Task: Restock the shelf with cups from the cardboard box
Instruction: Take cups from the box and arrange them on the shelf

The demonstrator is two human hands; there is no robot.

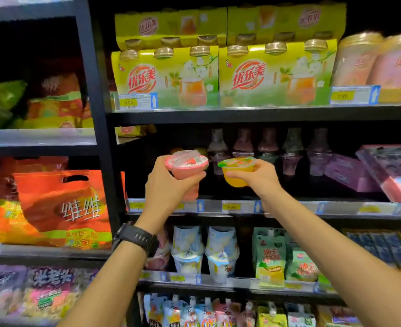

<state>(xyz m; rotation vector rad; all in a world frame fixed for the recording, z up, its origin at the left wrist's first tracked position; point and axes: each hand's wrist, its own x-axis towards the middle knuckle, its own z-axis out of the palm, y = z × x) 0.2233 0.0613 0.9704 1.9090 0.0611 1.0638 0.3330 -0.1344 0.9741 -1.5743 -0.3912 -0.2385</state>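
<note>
At the shelf (286, 218), the left hand (165, 186) grips a pink jelly cup (186, 165), the right hand (259, 178) a yellow jelly cup (238, 172); likely light, thin-walled, best held by the sides.

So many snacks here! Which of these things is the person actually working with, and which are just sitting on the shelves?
In the job: pink plastic cup, in the left hand; yellow plastic cup, in the right hand; black middle shelf.
Just there: yellow-green cardboard multipacks; orange plastic bag; green pouches.
</note>
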